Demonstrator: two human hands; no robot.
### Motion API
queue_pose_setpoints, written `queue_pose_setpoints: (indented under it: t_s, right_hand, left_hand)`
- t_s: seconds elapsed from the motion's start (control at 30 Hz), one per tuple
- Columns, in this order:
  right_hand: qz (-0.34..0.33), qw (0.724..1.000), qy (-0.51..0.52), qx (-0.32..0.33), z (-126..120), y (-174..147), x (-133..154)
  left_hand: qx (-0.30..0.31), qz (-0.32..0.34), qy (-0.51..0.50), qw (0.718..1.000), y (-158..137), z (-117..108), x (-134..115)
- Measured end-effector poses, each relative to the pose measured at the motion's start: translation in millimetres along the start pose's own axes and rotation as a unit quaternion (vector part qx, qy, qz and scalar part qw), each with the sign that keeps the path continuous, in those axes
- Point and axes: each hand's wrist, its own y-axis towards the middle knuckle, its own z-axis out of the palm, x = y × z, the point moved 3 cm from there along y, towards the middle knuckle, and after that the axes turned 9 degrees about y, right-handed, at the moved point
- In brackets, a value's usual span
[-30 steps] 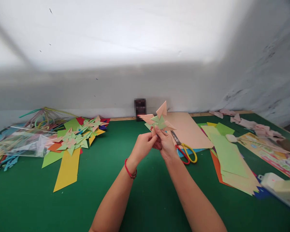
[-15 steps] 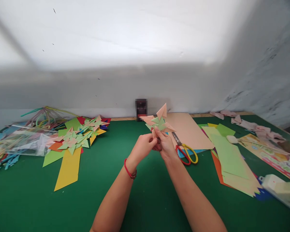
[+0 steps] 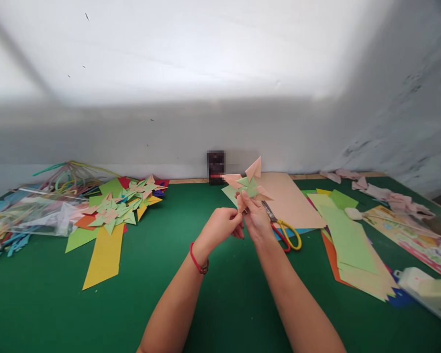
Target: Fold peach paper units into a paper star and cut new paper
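Observation:
A folded paper star (image 3: pixel 247 184) with a green middle and pale pink points is raised above the green tabletop. My right hand (image 3: pixel 256 216) grips it by the lower right, thumb on the front and fingers behind. My left hand (image 3: pixel 223 226), with a red cord on the wrist, is closed, its thumb and finger pinching the star's lowest pink point. Just behind the right wrist lie scissors (image 3: pixel 284 233) with a red and a yellow handle, partly hidden by that hand. They rest against a large pale pink sheet (image 3: pixel 290 196).
Folded green and pink stars (image 3: pixel 115 213) lie over coloured papers at left, near a clear plastic bag (image 3: pixel 46 215) and coloured strips. Cut paper strips (image 3: pixel 353 240) are stacked at right, beside a printed sheet (image 3: pixel 415 240) and a white box-like object (image 3: pixel 422 287). A blurred dark object (image 3: pixel 216 166) stands by the wall.
My right hand has shifted slightly right with the star, turning it more face-on. My left hand has slid down to the star's lowest point, and the two hands are farther apart.

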Motion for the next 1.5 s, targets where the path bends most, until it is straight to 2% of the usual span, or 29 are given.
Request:
queue_pose_setpoints:
  t_s: [0.2, 0.37, 0.5, 0.57, 0.67, 0.77, 0.87, 0.97, 1.07, 1.13, 1.33, 1.5]
  right_hand:
    - [0.003, 1.000, 0.005, 0.009, 0, 0, -1]
    - [-0.005, 1.000, -0.014, 0.018, 2, -2, 1]
    - [-0.006, 0.999, -0.037, 0.018, 0, -1, -1]
    - [-0.003, 0.999, -0.045, 0.030, -3, 1, -1]
    - [0.014, 0.995, -0.083, 0.058, -6, 4, 0]
    - [0.026, 0.983, -0.159, 0.091, -8, 3, 7]
    - [0.042, 0.956, -0.254, 0.138, -6, -3, 17]
    - [0.054, 0.928, -0.329, 0.165, -4, -7, 23]
    - [0.049, 0.912, -0.359, 0.193, -3, -8, 22]
    - [0.047, 0.903, -0.373, 0.207, -3, -7, 19]
    - [0.012, 0.901, -0.365, 0.233, 2, -11, 22]
    - [0.047, 0.907, -0.350, 0.229, 5, -13, 27]
  left_hand:
    - [0.002, -0.006, 0.021, 1.000, -2, -2, 1]
    - [-0.022, 0.009, 0.106, 0.994, -4, -5, 2]
    - [0.038, 0.004, 0.125, 0.991, -7, -12, 5]
    - [0.043, -0.003, 0.139, 0.989, -11, -23, 9]
    - [-0.081, -0.031, 0.169, 0.982, -17, -53, 16]
    - [-0.203, -0.056, 0.136, 0.968, -22, -77, 22]
    - [-0.270, -0.023, 0.091, 0.958, -21, -84, 20]
    - [-0.241, 0.014, 0.044, 0.969, -16, -73, 13]
    - [-0.180, 0.041, 0.006, 0.983, -9, -58, 9]
    - [-0.163, 0.053, -0.008, 0.985, -6, -53, 10]
    - [-0.201, 0.052, -0.049, 0.977, -2, -58, 16]
    - [-0.233, 0.035, -0.085, 0.968, -4, -62, 13]
